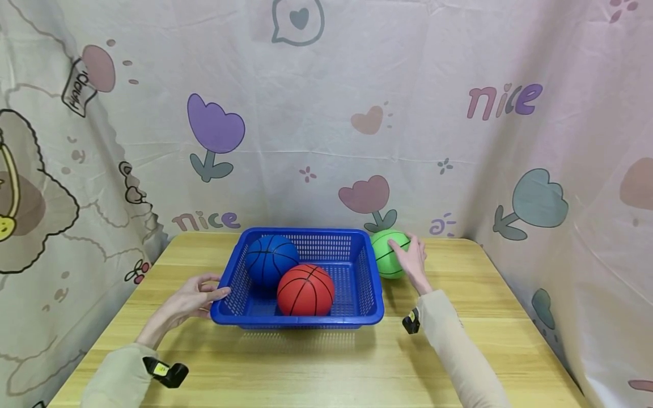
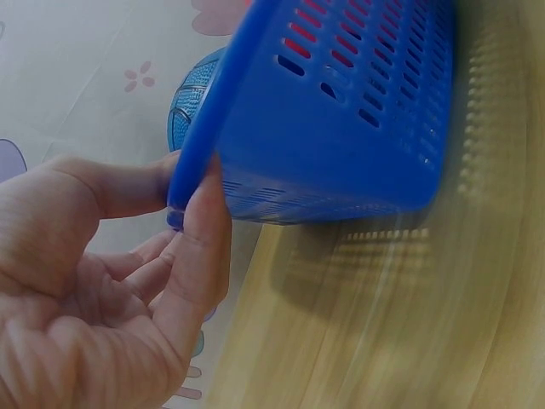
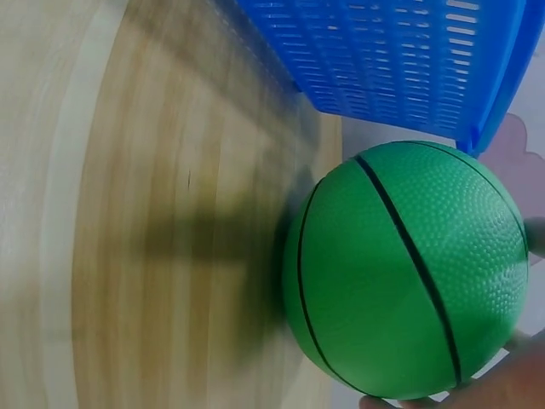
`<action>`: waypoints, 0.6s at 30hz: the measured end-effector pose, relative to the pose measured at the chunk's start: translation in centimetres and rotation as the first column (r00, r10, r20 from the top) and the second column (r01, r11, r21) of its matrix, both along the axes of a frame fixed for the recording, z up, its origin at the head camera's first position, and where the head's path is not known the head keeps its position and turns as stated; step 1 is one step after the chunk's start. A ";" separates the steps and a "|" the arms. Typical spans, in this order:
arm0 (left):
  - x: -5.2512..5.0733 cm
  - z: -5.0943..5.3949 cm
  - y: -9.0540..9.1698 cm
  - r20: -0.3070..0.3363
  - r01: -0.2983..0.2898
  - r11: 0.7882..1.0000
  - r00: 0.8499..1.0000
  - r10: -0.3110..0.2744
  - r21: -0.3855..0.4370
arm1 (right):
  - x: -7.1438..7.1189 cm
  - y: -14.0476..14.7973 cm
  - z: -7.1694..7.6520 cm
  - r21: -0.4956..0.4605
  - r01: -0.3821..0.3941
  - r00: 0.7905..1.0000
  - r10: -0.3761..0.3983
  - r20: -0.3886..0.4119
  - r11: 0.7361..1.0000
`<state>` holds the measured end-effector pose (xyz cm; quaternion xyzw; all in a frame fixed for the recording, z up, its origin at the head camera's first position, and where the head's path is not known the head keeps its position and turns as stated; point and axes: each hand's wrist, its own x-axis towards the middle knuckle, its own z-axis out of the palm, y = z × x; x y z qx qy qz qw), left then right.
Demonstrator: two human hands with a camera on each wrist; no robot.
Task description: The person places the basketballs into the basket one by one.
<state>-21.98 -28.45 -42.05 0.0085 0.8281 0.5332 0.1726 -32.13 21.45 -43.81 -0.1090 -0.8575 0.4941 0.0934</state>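
Observation:
A blue plastic basket (image 1: 352, 320) with perforated walls stands at the middle of the table. Inside it are a blue ball (image 1: 271, 255) and, in front of that, a red ball (image 1: 305, 292), both with black basketball lines. My left hand (image 1: 191, 297) pinches the basket's left rim between thumb and finger; the left wrist view shows this grip (image 2: 194, 192) closely. A green ball (image 1: 385, 255) sits just outside the basket's right wall. My right hand (image 1: 412, 260) grips it from the right, thumb on top and fingertips (image 3: 375, 402) curled round its far side.
The light wooden table (image 1: 306, 374) extends in front of the basket and to both sides. Behind and beside it hangs a pale printed cloth (image 1: 306, 113), close to the table's back edge.

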 end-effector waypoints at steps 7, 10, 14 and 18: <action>0.0 0.1 0.1 -0.001 0.001 1.000 1.000 -0.001 -0.009 | 0.4 0.4 0.1 -0.075 0.011 1.000 -0.010 0.013 0.997; 0.0 0.2 0.1 0.001 -0.002 1.000 1.000 0.002 -0.010 | 0.6 0.8 0.1 -0.104 0.009 1.000 -0.005 0.030 0.995; 0.0 0.2 0.1 0.001 -0.005 1.000 1.000 0.005 -0.017 | 0.6 1.2 -0.1 -0.114 0.025 0.999 -0.020 0.050 0.993; 0.0 0.2 0.1 0.002 -0.005 1.000 1.000 0.005 -0.019 | 0.6 1.4 -0.4 -0.111 0.053 0.997 -0.047 0.058 0.992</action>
